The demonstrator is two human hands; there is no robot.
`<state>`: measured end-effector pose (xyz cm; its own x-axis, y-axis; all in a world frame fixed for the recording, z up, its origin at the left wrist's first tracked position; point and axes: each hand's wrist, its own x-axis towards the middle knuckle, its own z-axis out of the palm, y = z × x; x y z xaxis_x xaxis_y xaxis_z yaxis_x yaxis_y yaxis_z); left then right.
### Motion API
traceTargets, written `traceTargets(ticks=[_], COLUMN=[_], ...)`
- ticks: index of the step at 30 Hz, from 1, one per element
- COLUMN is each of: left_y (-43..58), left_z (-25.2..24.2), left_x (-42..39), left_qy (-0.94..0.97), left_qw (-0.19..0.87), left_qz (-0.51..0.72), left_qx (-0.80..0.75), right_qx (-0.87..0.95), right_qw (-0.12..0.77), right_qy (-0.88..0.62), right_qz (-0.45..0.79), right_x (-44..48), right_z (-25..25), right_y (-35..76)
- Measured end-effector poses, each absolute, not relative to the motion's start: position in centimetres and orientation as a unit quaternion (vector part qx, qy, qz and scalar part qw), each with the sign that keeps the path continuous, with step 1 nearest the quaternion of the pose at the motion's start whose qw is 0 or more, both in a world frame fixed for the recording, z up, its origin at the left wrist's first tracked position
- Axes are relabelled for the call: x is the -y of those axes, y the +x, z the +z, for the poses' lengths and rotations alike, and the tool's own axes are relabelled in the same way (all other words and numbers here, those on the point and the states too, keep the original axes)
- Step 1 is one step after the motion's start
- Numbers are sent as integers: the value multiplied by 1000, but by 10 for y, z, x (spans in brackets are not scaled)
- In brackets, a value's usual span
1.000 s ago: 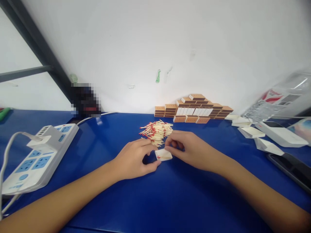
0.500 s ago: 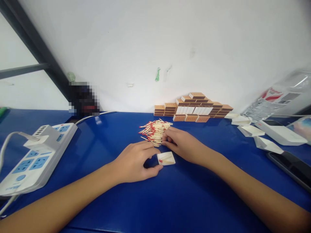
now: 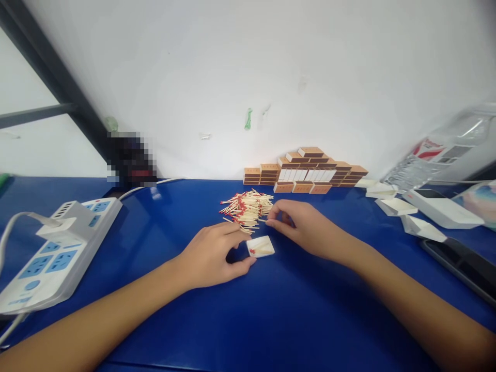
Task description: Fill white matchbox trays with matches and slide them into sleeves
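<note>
Between the thumb and fingers of my left hand (image 3: 217, 257) is a small white matchbox tray (image 3: 263, 247), gripped at its left end on the blue table. A few red-headed matches (image 3: 259, 249) lie in the tray. My right hand (image 3: 296, 222) is closed in a pinch at the right edge of a loose pile of matches (image 3: 246, 206). A matchstick (image 3: 263, 220) pokes out from its fingertips toward the pile. The pile lies just beyond the tray, red heads mostly to the left.
Stacked matchboxes (image 3: 306, 164) stand against the wall behind the pile. To the right are several white folded papers or trays (image 3: 395, 206), a white device (image 3: 445, 209), a dark phone (image 3: 461, 263) and a leaning plastic bottle (image 3: 434, 150). A power strip (image 3: 62, 253) with a plugged-in cable lies left.
My right hand has drawn slightly right, away from the pile, with a matchstick now showing at its fingertips. My left hand still grips the tray. The whole view has shifted a little.
</note>
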<state>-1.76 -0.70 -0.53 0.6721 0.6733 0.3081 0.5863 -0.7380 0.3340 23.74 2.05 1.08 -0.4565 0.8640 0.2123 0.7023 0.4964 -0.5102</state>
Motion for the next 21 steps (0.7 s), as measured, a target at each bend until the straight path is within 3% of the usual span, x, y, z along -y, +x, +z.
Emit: traceTargets(ticks=[9,14,17,21], left_y=[-18,-17,-18,-19], left_z=[-6,-6,-5,-4], left_x=[6,5,4,3], left_qy=[900,893,883,874], left_qw=[105,101,96,86], left_qz=[224,241,261,267], left_qx=[-359,-367,-378,-396], right_qx=[845,761,741,771], right_qw=[252,329,324,302], right_qy=[-434,-462,-460,-466], right_qz=[184,314,366,312], right_x=[-12,-8,-7,-11], right_z=[10,18,15,9], right_y=[234,227,224,227])
